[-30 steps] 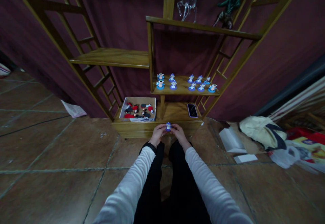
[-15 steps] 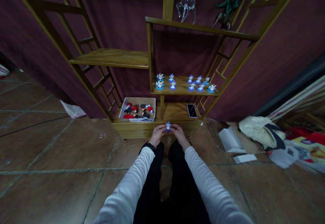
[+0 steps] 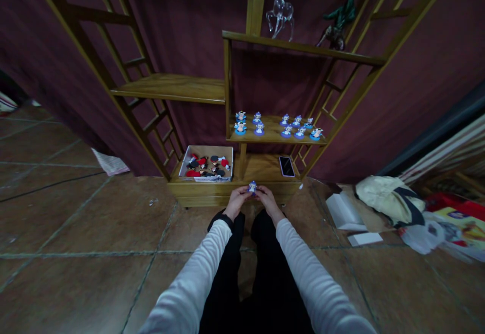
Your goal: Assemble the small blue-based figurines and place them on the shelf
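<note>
Brown tiled floor [image 3: 76, 223] below. Left hand [image 3: 235, 201] and right hand [image 3: 268, 198] pinching small blue-based toy figurine [image 3: 252, 187] between fingertips, before low wooden shelf [image 3: 265, 168]. Likely to slip, drop onto tiles, chip.

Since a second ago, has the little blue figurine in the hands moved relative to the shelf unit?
No. The blue figurine sits between both hands, just in front of the bottom ledge, right of the white box, as before.
</note>
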The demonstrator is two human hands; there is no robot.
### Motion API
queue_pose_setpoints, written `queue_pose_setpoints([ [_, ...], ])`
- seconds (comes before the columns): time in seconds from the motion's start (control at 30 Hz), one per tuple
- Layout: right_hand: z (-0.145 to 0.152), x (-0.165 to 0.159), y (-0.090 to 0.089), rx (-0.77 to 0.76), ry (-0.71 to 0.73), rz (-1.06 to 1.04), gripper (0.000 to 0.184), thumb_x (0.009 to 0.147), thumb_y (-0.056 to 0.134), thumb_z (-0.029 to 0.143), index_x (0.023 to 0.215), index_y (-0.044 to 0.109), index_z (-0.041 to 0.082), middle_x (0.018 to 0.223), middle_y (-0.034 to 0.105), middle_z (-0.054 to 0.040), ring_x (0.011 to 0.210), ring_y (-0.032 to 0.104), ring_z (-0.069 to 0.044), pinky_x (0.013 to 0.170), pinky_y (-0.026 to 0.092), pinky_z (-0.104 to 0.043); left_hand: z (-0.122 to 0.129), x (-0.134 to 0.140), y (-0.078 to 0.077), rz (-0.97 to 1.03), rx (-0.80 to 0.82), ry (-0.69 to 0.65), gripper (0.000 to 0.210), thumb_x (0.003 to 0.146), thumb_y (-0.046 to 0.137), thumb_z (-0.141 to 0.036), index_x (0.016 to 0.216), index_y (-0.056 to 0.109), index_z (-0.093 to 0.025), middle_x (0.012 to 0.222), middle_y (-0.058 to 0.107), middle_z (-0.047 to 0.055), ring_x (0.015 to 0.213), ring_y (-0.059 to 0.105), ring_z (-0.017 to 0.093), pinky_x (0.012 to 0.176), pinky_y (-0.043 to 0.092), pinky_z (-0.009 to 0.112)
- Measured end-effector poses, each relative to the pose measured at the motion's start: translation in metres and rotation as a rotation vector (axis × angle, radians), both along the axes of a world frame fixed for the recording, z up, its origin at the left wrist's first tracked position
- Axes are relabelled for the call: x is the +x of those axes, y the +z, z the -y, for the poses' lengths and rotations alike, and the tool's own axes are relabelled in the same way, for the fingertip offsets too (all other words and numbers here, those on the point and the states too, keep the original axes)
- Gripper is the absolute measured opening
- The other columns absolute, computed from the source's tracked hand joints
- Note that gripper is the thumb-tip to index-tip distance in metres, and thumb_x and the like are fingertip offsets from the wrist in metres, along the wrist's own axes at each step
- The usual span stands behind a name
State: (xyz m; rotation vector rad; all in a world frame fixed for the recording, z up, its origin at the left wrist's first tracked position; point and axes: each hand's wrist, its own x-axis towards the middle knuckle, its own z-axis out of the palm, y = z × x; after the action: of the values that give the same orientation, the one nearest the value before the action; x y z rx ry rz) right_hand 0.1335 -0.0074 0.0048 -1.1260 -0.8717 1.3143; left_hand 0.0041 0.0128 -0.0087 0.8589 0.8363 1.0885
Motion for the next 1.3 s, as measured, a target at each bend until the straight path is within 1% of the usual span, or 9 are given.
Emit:
queue_pose_setpoints([
  [0.2, 0.0, 0.0, 0.0, -0.006, 0.01, -0.003, 0.031, 0.057, 0.07, 0.041, 0.078, 0.063, 0.019, 0.077, 0.065, -0.0011, 0.068, 0.06, -0.015, 0.067, 0.048, -0.03, 0.001, 0.0, 0.002, -0.038, 0.035, 0.013, 0.042, 0.053, 0.078, -0.026, 0.091, 0.069, -0.012, 0.087, 0.07, 0.009, 0.075, 0.063, 0.017, 0.077, 0.048, 0.032],
  [0.53, 0.0, 0.001, -0.004, 0.004, 0.012, 0.038, 0.029, 0.057, 0.068, 0.043, 0.071, 0.061, 0.019, 0.072, 0.062, 0.0004, 0.066, 0.057, -0.014, 0.065, 0.048, -0.029, 0.006, -0.001, 0.006, -0.11, 0.081, 0.023, 0.037, 0.054, 0.077, -0.028, 0.088, 0.07, -0.013, 0.084, 0.071, 0.008, 0.071, 0.062, 0.016, 0.071, 0.048, 0.03],
  [0.7, -0.001, 0.001, -0.004, -0.003, 0.014, 0.104, 0.027, 0.059, 0.066, 0.043, 0.072, 0.06, 0.02, 0.071, 0.061, 0.0009, 0.065, 0.055, -0.014, 0.063, 0.046, -0.027, 0.007, 0.002, 0.009, -0.107, 0.1, 0.039, 0.035, 0.056, 0.076, -0.028, 0.087, 0.068, -0.013, 0.086, 0.07, 0.007, 0.074, 0.063, 0.016, 0.075, 0.048, 0.031],
  [0.8, -0.001, 0.001, -0.003, 0.002, 0.023, 0.134, 0.026, 0.061, 0.064, 0.043, 0.073, 0.061, 0.02, 0.072, 0.061, 0.0006, 0.067, 0.055, -0.014, 0.063, 0.046, -0.027, 0.007, 0.005, 0.007, -0.122, 0.113, 0.122, 0.037, 0.056, 0.075, -0.024, 0.091, 0.065, -0.014, 0.083, 0.069, 0.006, 0.074, 0.063, 0.016, 0.075, 0.049, 0.031],
  [0.9, -0.001, 0.001, -0.004, 0.007, 0.013, 0.149, 0.026, 0.061, 0.064, 0.042, 0.074, 0.061, 0.02, 0.073, 0.061, 0.0007, 0.068, 0.055, -0.015, 0.064, 0.045, -0.026, 0.005, 0.006, 0.002, -0.17, 0.138, 0.18, 0.036, 0.056, 0.074, -0.023, 0.088, 0.061, -0.015, 0.075, 0.067, 0.003, 0.07, 0.062, 0.015, 0.071, 0.049, 0.03],
  [1.0, -0.002, 0.002, -0.006, 0.028, 0.001, 0.163, 0.025, 0.061, 0.064, 0.041, 0.074, 0.062, 0.02, 0.074, 0.062, 0.0009, 0.071, 0.055, -0.015, 0.066, 0.045, -0.026, 0.004, 0.006, -0.002, -0.219, 0.176, 0.175, 0.031, 0.056, 0.073, -0.023, 0.082, 0.058, -0.016, 0.071, 0.065, 0.001, 0.066, 0.061, 0.014, 0.068, 0.048, 0.028],
  [1.1, -0.002, 0.003, -0.007, 0.043, -0.006, 0.173, 0.022, 0.061, 0.064, 0.04, 0.071, 0.063, 0.02, 0.072, 0.062, 0.0012, 0.071, 0.055, -0.015, 0.067, 0.045, -0.026, 0.003, 0.005, -0.002, -0.249, 0.204, 0.176, 0.028, 0.055, 0.073, -0.023, 0.078, 0.058, -0.015, 0.069, 0.064, 0.0, 0.065, 0.06, 0.013, 0.067, 0.047, 0.027],
  [1.3, -0.002, 0.001, -0.006, 0.011, 0.008, 0.107, 0.022, 0.059, 0.066, 0.038, 0.071, 0.062, 0.02, 0.072, 0.063, 0.0014, 0.071, 0.055, -0.016, 0.069, 0.046, -0.028, 0.004, 0.005, 0.0, -0.275, 0.222, 0.194, 0.025, 0.055, 0.073, -0.021, 0.075, 0.058, -0.016, 0.067, 0.062, -0.001, 0.064, 0.059, 0.012, 0.066, 0.047, 0.026],
])
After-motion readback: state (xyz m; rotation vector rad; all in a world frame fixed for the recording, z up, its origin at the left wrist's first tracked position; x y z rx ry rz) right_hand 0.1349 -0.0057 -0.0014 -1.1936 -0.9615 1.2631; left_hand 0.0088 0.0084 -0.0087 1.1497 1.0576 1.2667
